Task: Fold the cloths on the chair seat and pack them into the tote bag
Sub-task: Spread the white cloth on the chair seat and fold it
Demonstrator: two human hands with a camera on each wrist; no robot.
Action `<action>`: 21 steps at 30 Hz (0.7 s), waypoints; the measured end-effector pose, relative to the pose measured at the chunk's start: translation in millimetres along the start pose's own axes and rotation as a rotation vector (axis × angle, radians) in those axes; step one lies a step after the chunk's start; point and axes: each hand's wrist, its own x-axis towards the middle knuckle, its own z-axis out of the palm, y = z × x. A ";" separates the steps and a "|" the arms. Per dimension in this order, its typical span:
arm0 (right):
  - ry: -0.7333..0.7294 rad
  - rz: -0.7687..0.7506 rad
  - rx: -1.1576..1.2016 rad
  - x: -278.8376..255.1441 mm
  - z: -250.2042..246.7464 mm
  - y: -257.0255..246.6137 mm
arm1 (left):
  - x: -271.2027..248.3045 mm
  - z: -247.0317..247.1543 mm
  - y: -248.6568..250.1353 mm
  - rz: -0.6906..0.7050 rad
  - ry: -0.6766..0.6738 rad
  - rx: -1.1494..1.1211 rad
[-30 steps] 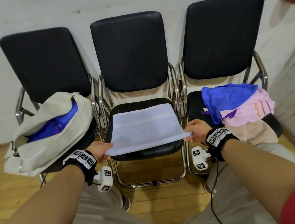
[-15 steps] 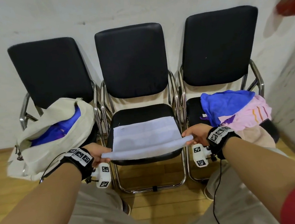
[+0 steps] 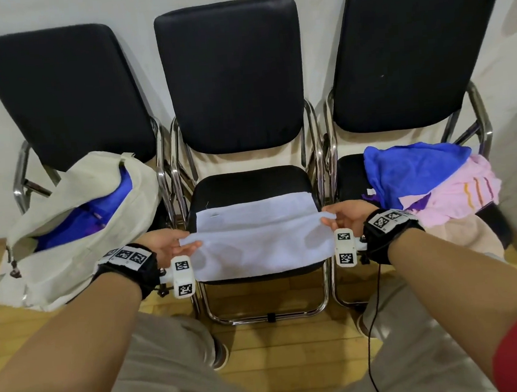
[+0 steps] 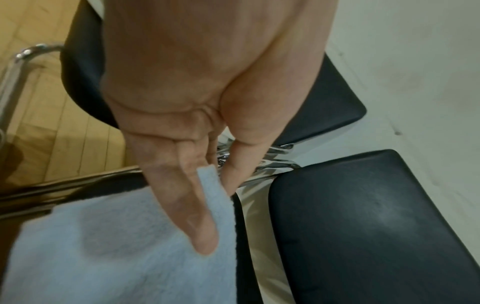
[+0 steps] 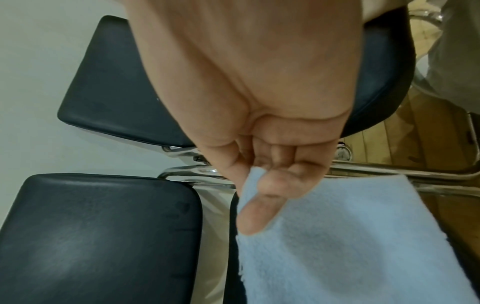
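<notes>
A pale blue cloth (image 3: pixel 257 230) lies across the middle chair's seat (image 3: pixel 250 184), its near edge raised off the seat. My left hand (image 3: pixel 181 244) pinches the cloth's near left corner (image 4: pixel 213 185) between thumb and fingers. My right hand (image 3: pixel 335 217) pinches the near right corner (image 5: pixel 252 185) the same way. A beige tote bag (image 3: pixel 76 230) lies open on the left chair with blue cloth (image 3: pixel 96 216) inside it. On the right chair sits a pile of cloths: a bright blue one (image 3: pixel 411 170) on top of pink ones (image 3: pixel 457 194).
Three black chairs with chrome frames stand side by side against a white wall (image 3: pixel 140 6). Chrome armrests (image 3: pixel 319 159) rise between the seats. Wooden floor (image 3: pixel 279 344) runs below, and my knees in grey trousers (image 3: pixel 171 359) are close to the middle chair.
Both hands have lifted the cloth's near edge up and carried it toward the chair back, so the cloth is folding over itself. The view has moved closer to the chairs.
</notes>
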 end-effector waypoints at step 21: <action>0.039 -0.009 0.193 110.1 37.5 -52.9 | 97.6 16.6 55.9 0.102 -0.047 -0.435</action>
